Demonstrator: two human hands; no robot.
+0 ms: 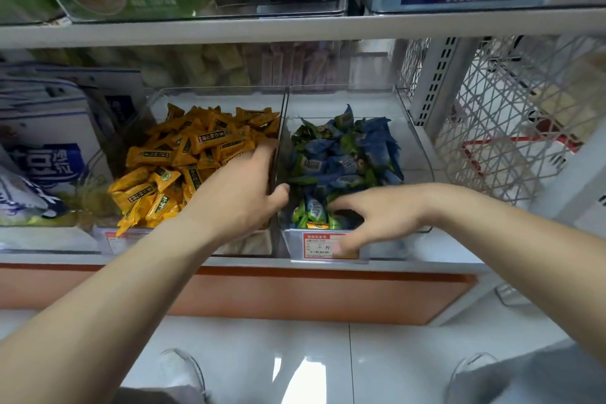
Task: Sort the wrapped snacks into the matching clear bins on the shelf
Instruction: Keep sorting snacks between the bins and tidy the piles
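As left hand [242, 193] touches snacks [183, 154] — bins [282, 115], shelf [426, 258]

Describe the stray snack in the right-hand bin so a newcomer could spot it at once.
Two clear bins sit side by side on the lower shelf. In the right bin, against its front wall above the red price tag, lies one orange snack. Everything around it is wrapped in blue or green.

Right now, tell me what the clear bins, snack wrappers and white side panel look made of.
Clear bins: probably hard acrylic or similar plastic, glossy; contents show through the walls. Orange wrappers and blue-green wrappers: thin printed plastic film, shiny, crinkled, with crimped ends. White side panel: likely painted metal mesh, matte, open lattice.
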